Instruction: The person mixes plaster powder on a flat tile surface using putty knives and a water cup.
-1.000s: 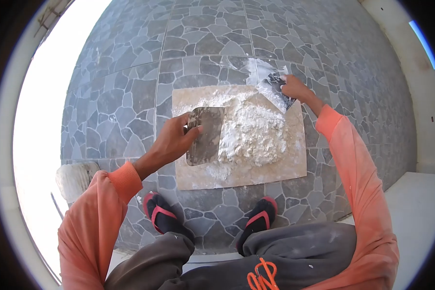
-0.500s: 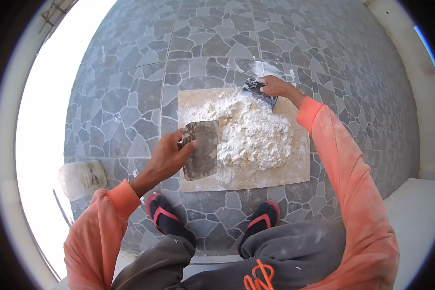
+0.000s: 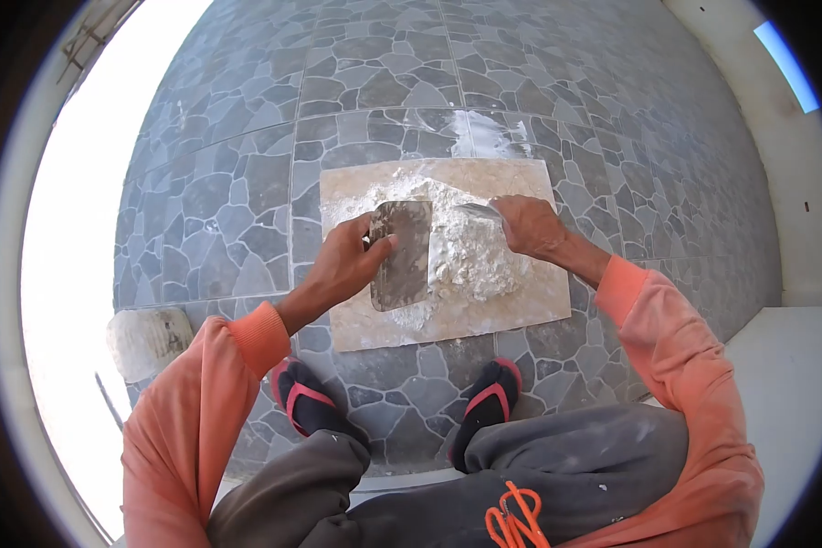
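My left hand (image 3: 352,258) is closed around the grip of a plastering trowel (image 3: 402,260), a flat, stained rectangular plate. The trowel is held over the left side of a heap of white powder (image 3: 482,260), hiding part of it. My right hand (image 3: 534,226) is closed on a putty knife (image 3: 478,210); only a thin strip of its blade shows at the upper right of the heap, and its handle is hidden by the fingers. The lumpy powder lies on a tan square board (image 3: 361,333) on the floor.
Patterned grey stone tiles (image 3: 237,192) surround the board, with a white powder smear (image 3: 484,135) beyond its far edge. A whitish, worn block-like object (image 3: 148,342) sits at the left. My feet in red-strapped flip-flops (image 3: 309,397) are close to the board's near edge.
My right hand has come nearer with the putty knife, from the heap's far edge to its upper right side. My left hand and the trowel have shifted right and slightly away over the powder.
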### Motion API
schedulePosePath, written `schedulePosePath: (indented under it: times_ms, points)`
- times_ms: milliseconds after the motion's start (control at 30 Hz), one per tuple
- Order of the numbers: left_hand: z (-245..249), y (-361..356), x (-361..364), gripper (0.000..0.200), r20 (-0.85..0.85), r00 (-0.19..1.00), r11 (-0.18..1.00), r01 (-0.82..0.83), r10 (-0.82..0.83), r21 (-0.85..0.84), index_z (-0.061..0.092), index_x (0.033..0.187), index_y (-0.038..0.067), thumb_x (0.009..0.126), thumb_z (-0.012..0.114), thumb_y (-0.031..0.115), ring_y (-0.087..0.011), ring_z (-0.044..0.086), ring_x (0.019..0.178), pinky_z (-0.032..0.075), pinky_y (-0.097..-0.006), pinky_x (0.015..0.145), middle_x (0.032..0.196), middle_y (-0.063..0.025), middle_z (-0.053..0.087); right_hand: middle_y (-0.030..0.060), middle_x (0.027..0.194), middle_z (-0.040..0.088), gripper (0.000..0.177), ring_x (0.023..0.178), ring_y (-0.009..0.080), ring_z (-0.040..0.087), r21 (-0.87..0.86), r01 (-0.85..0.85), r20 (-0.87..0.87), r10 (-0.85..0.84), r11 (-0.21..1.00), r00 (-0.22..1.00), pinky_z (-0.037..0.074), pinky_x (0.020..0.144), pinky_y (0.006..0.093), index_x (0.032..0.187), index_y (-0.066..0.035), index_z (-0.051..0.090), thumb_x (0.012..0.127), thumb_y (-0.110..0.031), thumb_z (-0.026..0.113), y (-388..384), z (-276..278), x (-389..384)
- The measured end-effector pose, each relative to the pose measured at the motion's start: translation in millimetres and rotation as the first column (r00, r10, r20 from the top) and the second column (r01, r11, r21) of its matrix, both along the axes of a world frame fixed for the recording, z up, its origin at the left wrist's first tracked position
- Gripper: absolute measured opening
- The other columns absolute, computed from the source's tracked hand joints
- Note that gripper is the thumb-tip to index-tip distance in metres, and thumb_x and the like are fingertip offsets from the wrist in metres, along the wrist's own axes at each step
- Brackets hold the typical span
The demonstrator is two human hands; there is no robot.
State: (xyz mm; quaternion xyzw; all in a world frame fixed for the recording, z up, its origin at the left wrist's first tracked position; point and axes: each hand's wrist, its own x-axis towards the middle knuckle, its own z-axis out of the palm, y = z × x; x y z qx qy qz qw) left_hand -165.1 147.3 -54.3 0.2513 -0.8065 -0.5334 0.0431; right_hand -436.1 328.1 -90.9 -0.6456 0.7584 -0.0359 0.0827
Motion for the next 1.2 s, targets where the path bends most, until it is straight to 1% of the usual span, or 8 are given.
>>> schedulePosePath:
  times_ms: [167, 333, 433, 733, 833, 933, 1000, 1200]
  points:
    - [9.8, 5.7, -5.3, 0.032, -0.015, 1.0, 0.999, 0.024, -0.025, -0.041, 0.059, 0.105, -0.009, 0.093, 0.058, 0.021, -0.0125, 0.058, 0.073, 0.05, -0.0318, 0.069, 0.084, -0.0109, 0.065, 0.0211, 0.09, 0.066, 0.034, 0.08, 0.0326, 0.065, 0.198, 0.519, 0.386, -0.553, 0.832, 0.738, 0.052, 0.068, 0.0402, 0.11, 0.006, 0.058, 0.077, -0.002, 0.052, 48.9, -12.7, -93.8]
    - [-2.6, 4.9, 3.4, 0.03, -0.083, 0.995, 0.998, -0.059, 0.06, 0.014, 0.062, 0.101, -0.007, 0.09, 0.059, 0.02, -0.0198, 0.061, 0.068, 0.049, -0.0368, 0.066, 0.078, -0.0173, 0.065, 0.0121, 0.094, 0.062, 0.037, 0.081, 0.0196, 0.061, 0.43, 0.697, 0.758, -0.649, 0.574, 0.066, 0.05, 0.066, 0.0366, 0.114, 0.008, 0.056, 0.078, 0.002, 0.051, 113.2, -74.8, -126.6]
    - [-3.8, 4.1, 9.9, 0.03, -0.051, 0.997, 0.998, -0.056, 0.056, 0.001, 0.062, 0.102, -0.007, 0.09, 0.059, 0.02, -0.0196, 0.06, 0.068, 0.049, -0.037, 0.066, 0.08, -0.0172, 0.065, 0.0125, 0.099, 0.062, 0.039, 0.079, 0.019, 0.061, 0.524, 0.679, 0.688, -0.726, 0.515, 0.02, 0.049, 0.065, 0.0365, 0.117, 0.008, 0.055, 0.079, 0.003, 0.052, 110.5, -86.2, -107.7]
    - [-12.7, 17.7, -14.6, 0.03, -0.13, 0.989, 0.997, -0.074, 0.071, -0.012, 0.058, 0.103, -0.004, 0.092, 0.055, 0.023, -0.0256, 0.061, 0.067, 0.048, -0.0397, 0.065, 0.08, -0.0188, 0.064, 0.0052, 0.079, 0.06, 0.029, 0.069, 0.0119, 0.055, 0.294, 0.58, 0.795, -0.531, 0.76, 0.292, 0.044, 0.058, 0.0303, 0.109, 0.005, 0.06, 0.082, -0.002, 0.053, 66.1, -67.0, -75.4]
    - [-8.0, 21.9, -40.7, 0.028, -0.053, 0.996, 0.997, -0.077, 0.076, -0.016, 0.055, 0.097, -0.004, 0.092, 0.053, 0.023, -0.0353, 0.062, 0.07, 0.047, -0.0447, 0.066, 0.081, -0.0238, 0.064, 0.0057, 0.075, 0.06, 0.028, 0.069, 0.0132, 0.054, 0.247, 0.529, 0.656, -0.542, 0.812, 0.525, 0.044, 0.061, 0.0317, 0.103, 0.005, 0.062, 0.079, -0.005, 0.051, 51.9, -36.2, -51.5]
    - [-10.0, 29.7, -71.5, 0.027, -0.071, 0.996, 0.994, -0.068, 0.063, -0.082, 0.051, 0.096, -0.004, 0.092, 0.05, 0.023, -0.0454, 0.061, 0.074, 0.046, -0.0509, 0.068, 0.081, -0.0297, 0.062, 0.0221, 0.087, 0.066, 0.027, 0.08, 0.0293, 0.064, 0.233, 0.514, 0.454, -0.559, 0.826, 0.693, 0.048, 0.072, 0.0382, 0.095, 0.006, 0.062, 0.076, -0.011, 0.052, 32.5, -13.6, -27.4]
    - [-22.8, 37.8, -93.9, 0.029, -0.14, 0.989, 0.978, -0.069, 0.042, -0.197, 0.051, 0.096, -0.005, 0.093, 0.051, 0.024, -0.0389, 0.06, 0.06, 0.046, -0.0492, 0.061, 0.071, -0.0267, 0.059, 0.0245, 0.087, 0.066, 0.028, 0.08, 0.034, 0.064, 0.243, 0.545, 0.438, -0.592, 0.803, 0.676, 0.048, 0.073, 0.0403, 0.096, 0.005, 0.062, 0.075, -0.012, 0.052, 22.0, 4.3, -8.2]
    - [-46.9, 66.8, -136.5, 0.029, -0.161, 0.987, 0.976, -0.041, 0.006, -0.215, 0.048, 0.099, -0.006, 0.091, 0.052, 0.021, -0.0496, 0.06, 0.076, 0.045, -0.0554, 0.069, 0.077, -0.0318, 0.061, 0.0221, 0.081, 0.066, 0.028, 0.075, 0.0336, 0.064, 0.216, 0.593, 0.5, -0.61, 0.775, 0.615, 0.049, 0.071, 0.041, 0.094, 0.005, 0.062, 0.075, -0.013, 0.054, 4.0, 6.6, 13.0]
